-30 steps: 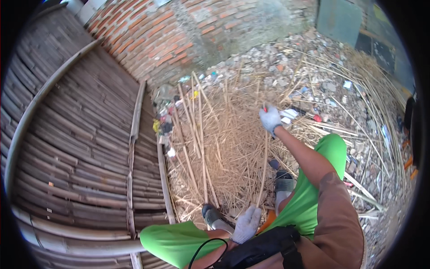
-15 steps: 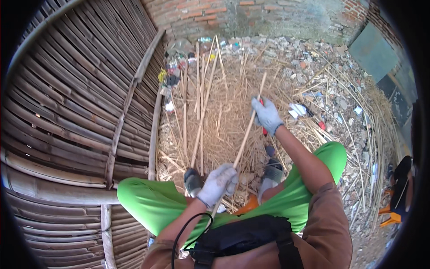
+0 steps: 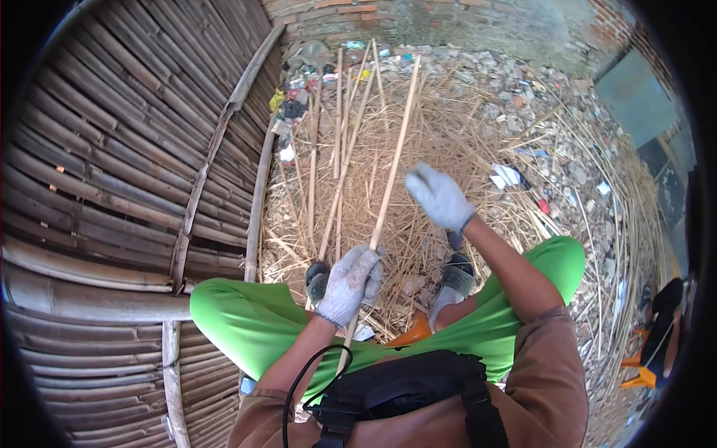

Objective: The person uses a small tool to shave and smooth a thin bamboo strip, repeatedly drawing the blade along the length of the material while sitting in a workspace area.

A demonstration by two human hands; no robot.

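Note:
My left hand (image 3: pixel 349 285), in a grey-white work glove, is wrapped round a long, thin bamboo stick (image 3: pixel 397 160). The stick slants up and away, its far end over the straw, and its near end passes down beside my lap. To the right, apart from the stick, my right hand (image 3: pixel 441 200) is gloved too, with its fingers curled closed. Whatever it holds is hidden by the glove. Several similar bamboo sticks (image 3: pixel 341 179) lie on the shavings left of the held one, pointing away from my left foot.
Straw-like bamboo shavings (image 3: pixel 418 134) cover the ground between my feet. A slatted bamboo wall (image 3: pixel 127 164) stands close on the left, a brick wall (image 3: pixel 441 30) at the back. Rubble and long thin strips (image 3: pixel 605 246) lie on the right. An orange stool (image 3: pixel 638 369) is at the far right.
My right hand has come off the stick; the red-handled tool seen in it before no longer shows. The stick's far end has moved farther away and left, still in my left hand.

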